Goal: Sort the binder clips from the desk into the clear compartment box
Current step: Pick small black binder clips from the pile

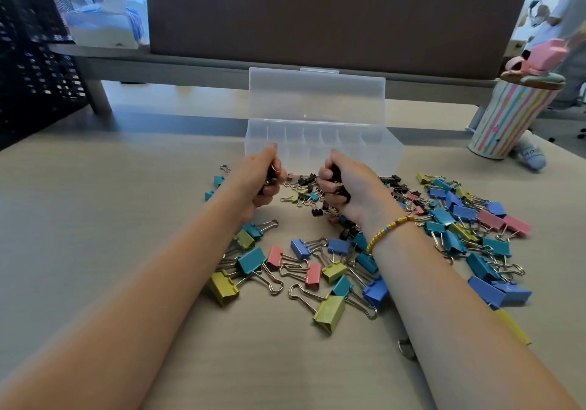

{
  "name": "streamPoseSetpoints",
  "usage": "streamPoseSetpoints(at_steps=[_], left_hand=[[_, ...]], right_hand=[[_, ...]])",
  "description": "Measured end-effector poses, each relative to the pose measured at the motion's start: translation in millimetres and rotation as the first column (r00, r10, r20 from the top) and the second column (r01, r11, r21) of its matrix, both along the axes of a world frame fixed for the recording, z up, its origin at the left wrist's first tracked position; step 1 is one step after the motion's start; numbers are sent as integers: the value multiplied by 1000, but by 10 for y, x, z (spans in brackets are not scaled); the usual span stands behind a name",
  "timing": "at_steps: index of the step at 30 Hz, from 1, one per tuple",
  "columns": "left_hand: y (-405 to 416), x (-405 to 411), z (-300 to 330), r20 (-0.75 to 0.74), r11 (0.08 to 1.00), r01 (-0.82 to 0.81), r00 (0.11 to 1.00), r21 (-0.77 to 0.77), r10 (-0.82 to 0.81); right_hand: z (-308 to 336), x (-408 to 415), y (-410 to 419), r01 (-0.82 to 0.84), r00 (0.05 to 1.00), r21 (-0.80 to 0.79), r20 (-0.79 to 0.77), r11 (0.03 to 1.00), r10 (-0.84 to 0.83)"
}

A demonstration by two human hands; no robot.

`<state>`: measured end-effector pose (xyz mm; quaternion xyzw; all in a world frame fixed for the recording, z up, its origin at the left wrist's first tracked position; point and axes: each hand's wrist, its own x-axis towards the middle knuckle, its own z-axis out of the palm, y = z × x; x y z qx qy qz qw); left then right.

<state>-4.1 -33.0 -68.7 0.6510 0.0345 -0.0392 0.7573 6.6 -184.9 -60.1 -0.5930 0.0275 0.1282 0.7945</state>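
Observation:
A clear compartment box (385,153) stands open at the middle of the desk, lid raised, its visible compartments empty. In front of it lies a wide scatter of binder clips (333,270): large blue, teal, yellow and pink ones near me and at the right, small black ones (302,181) just before the box. My left hand (260,178) is curled round a handful of small black clips. My right hand (344,181), with a yellow bead bracelet at the wrist, also grips small black clips. Both hands hover just short of the box's front wall.
A striped pastel cup (510,114) with a pink lid figure stands at the right. A black mesh organizer (35,70) fills the left. A brown partition (333,13) backs the desk. A person stands at the far right behind it.

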Motion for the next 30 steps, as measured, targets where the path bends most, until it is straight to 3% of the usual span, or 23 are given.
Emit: streamPoseSetpoints(at_steps=[1, 3, 6, 8, 9, 11, 15, 18, 22, 25, 27, 30], left_hand=[[-9, -2, 0, 38, 982, -17, 999, 188, 10], [-4, -23, -22, 178, 807, -85, 984, 584, -25], [25, -73, -74, 273, 337, -196, 942, 921, -195], [42, -86, -80, 214, 167, -177, 947, 970, -239], [46, -90, -73, 184, 134, -153, 949, 979, -257], [47, -97, -64, 135, 102, -110, 946, 989, -295], [32, -98, -69, 130, 8, -135, 931, 991, -342], [24, -85, -66, 116, -76, -154, 923, 985, -368], [31, -85, -46, 53, -57, -80, 925, 995, -377], [48, -90, -62, 62, 69, -41, 936, 997, -347], [43, -95, -54, 86, 265, -7, 953, 964, -289], [9, -90, 11, 76, 680, 48, 986, 732, -151]], right_hand=[[1, -7, 5, 6, 999, -146, 49, 989, 1], [10, -37, 21, 39, 985, -498, 165, 866, 51], [-21, -59, 37, 129, 916, -871, 288, 474, 279], [-58, -76, 34, 189, 863, -963, 256, 193, 435], [-62, -87, 33, 208, 844, -974, 228, 95, 487], [-41, -107, 35, 224, 816, -975, 181, -11, 548], [2, -137, 68, 238, 795, -960, 107, -145, 597], [7, -145, 102, 262, 781, -949, 100, -177, 617], [36, -168, 118, 248, 778, -950, 81, -187, 622], [51, -189, 114, 243, 781, -950, 72, -194, 621], [44, -192, 116, 238, 783, -947, 56, -215, 620], [8, -168, 142, 235, 800, -943, 49, -237, 598]])
